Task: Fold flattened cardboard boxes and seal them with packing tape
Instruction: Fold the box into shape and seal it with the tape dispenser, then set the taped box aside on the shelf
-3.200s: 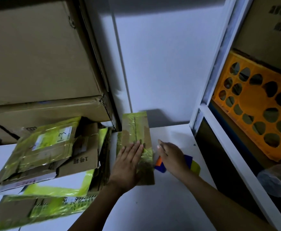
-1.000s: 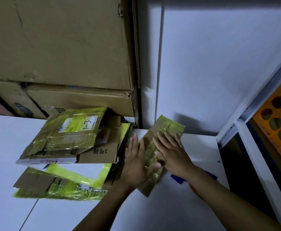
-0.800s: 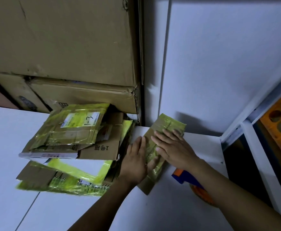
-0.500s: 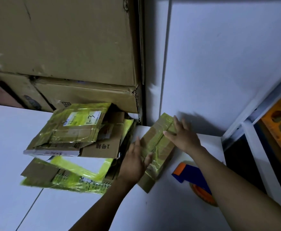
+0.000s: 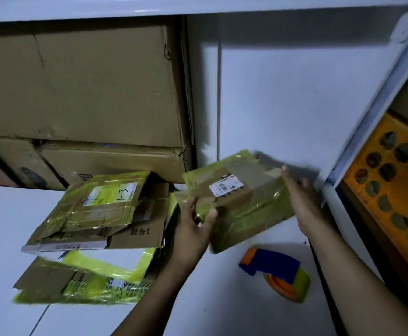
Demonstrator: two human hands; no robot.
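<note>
A small cardboard box wrapped in yellow-green tape, with a white label on top, is lifted off the white table and tilted. My left hand grips its near left edge, thumb on top. My right hand holds its right end, fingers along the far side. A tape dispenser with a blue body, orange parts and a yellow-green roll lies on the table below the box, to its right.
A pile of flattened cardboard boxes with yellow tape lies at left. Large stacked cartons stand behind it. A white wall is at the back. An orange perforated crate sits in the white shelf frame at right.
The box lay flat under both palms; now both hands have taken its ends, lifted it off the table and turned it label side up. The tape dispenser is uncovered.
</note>
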